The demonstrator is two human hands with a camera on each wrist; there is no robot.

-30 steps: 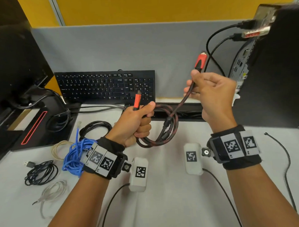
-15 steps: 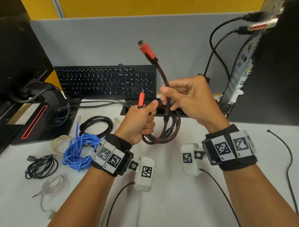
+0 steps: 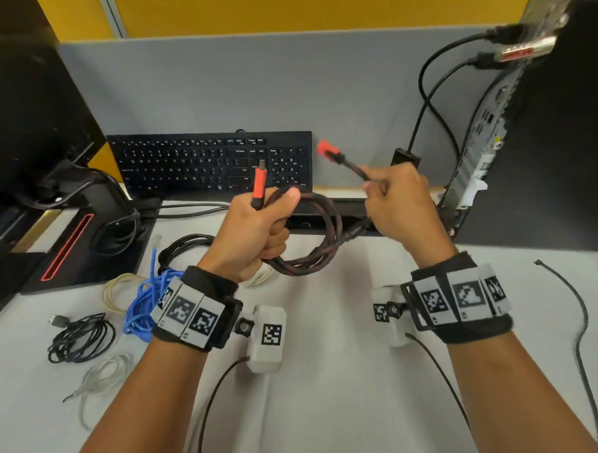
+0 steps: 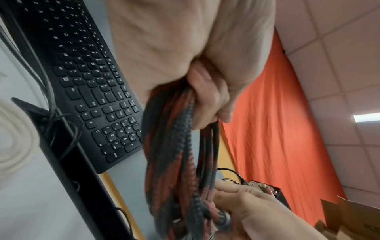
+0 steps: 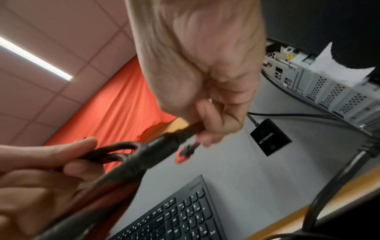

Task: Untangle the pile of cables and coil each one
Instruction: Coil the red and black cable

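Red-and-black braided cable (image 3: 312,246) hangs as a coil above the desk (image 3: 331,379), between both hands. The left hand (image 3: 256,231) closes in a fist around the gathered loops, probably to keep them together, one orange plug (image 3: 259,188) standing up. The right hand (image 3: 401,206), raised beside it, pinches the free end near the other plug (image 3: 328,150), ready to lay the last turn.

A pale grey desk (image 3: 331,379) backs onto a grey partition panel (image 3: 336,98), with a yellow wall (image 3: 281,8) above it. Overhead, the wrist views show a tiled ceiling (image 4: 339,56) carrying a strip light (image 5: 35,58).
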